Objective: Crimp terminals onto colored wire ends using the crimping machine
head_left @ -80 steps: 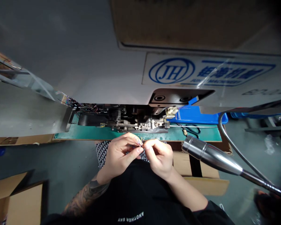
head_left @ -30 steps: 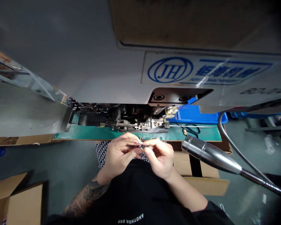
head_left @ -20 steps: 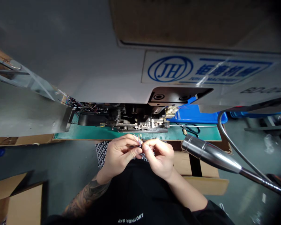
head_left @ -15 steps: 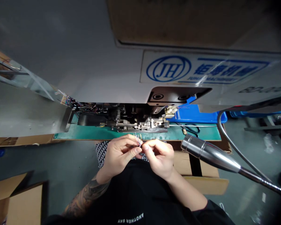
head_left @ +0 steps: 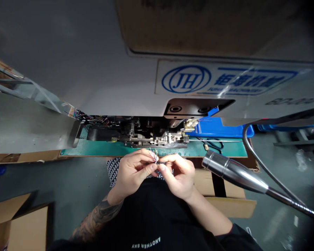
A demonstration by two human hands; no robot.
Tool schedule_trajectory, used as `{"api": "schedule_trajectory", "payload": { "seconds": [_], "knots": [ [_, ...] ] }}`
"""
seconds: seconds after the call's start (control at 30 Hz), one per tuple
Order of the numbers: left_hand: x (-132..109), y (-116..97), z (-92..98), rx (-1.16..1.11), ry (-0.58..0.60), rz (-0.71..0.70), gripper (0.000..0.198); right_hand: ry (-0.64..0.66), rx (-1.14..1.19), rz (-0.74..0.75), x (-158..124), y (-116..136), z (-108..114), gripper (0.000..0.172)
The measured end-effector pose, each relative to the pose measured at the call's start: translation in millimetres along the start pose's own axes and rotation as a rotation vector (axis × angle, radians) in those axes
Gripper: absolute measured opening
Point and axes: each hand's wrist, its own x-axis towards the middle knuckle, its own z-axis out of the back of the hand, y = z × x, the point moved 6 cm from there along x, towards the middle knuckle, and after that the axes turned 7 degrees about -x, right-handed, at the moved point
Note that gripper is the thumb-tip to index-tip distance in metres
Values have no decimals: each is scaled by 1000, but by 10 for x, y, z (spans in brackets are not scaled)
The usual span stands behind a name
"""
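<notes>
Multicoloured wire bundle (head_left: 154, 156), fine strands splayed, pinched tight between left hand (head_left: 133, 172) and right hand (head_left: 179, 177), wrists turned inward, green machine bed (head_left: 211, 149) at 12 o'clock.

We are looking down on a green-topped workbench (head_left: 219, 150) with a wooden front edge, and we are seeing a blue plastic tray (head_left: 217, 128) sitting at its far side, a thin steel rod (head_left: 217, 141) lying along it, a loop of dark cable (head_left: 212, 146) resting beside a small tan fitting (head_left: 206, 147), and a metal clamp mechanism (head_left: 157, 141) standing over it
</notes>
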Motion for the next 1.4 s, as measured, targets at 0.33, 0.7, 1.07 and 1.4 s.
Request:
{"api": "schedule_trajectory", "payload": {
  "seconds": [0.33, 0.7, 1.07, 1.4],
  "knots": [
    [3, -10, -12, 3, 15, -22, 3, 21, 0, 7, 4, 15, -15, 20],
    [8, -41, -19, 50, 4, -12, 9, 17, 19, -7, -8, 9, -8, 8],
    [-4, -10, 4, 43, -1, 41, 12, 18, 0, -12, -7, -1, -31, 14],
    [-9, -11, -3, 22, 7, 20, 6, 30, -43, 22, 29, 31, -7, 30]
  ]
}}
